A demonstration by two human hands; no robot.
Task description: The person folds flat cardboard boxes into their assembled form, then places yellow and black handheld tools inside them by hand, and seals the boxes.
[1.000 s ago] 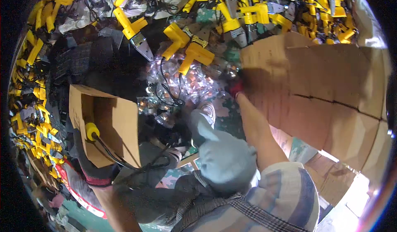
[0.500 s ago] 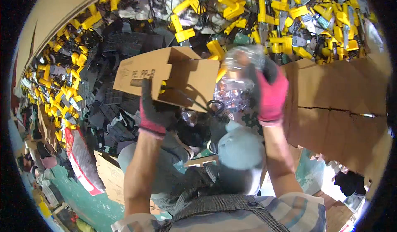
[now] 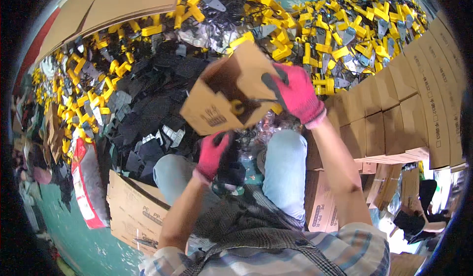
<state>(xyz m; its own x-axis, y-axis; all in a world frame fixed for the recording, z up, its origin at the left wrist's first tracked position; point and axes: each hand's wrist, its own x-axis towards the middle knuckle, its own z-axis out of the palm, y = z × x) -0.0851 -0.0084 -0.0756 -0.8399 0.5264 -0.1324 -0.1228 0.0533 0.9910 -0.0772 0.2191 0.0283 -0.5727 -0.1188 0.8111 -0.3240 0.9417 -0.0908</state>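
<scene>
Box [image 3: 217, 107] tilted with its mouth open

The brown cardboard box hangs on a slant in front of the person, its opening toward the camera. The right hand [image 3: 298, 96], in a pink glove with dark fingers, pinches the right wall near the rim; the left hand [image 3: 215, 153] is at the lower edge, and whether its fingers press there cannot be told. Inside show a yellow part [image 3: 237, 107] and a black cable [image 3: 263, 100]. The board looks light and fairly stiff, though a wall would probably buckle under a hard squeeze; loose contents may shift its weight, so rim and underside seem the surest holds.

Shiny clear bags [image 3: 263, 130], likely slippery, lie below, between the left knee [image 3: 172, 175] and right knee [image 3: 286, 158], which hem in the space. Dark flat pieces [image 3: 148, 103] spread leftward, yellow tools [image 3: 340, 53] pile up beyond, and stacked cartons [image 3: 411, 121] wall off the right. A red-edged bag [image 3: 91, 187] and another carton [image 3: 133, 202] crowd the lower left.
</scene>
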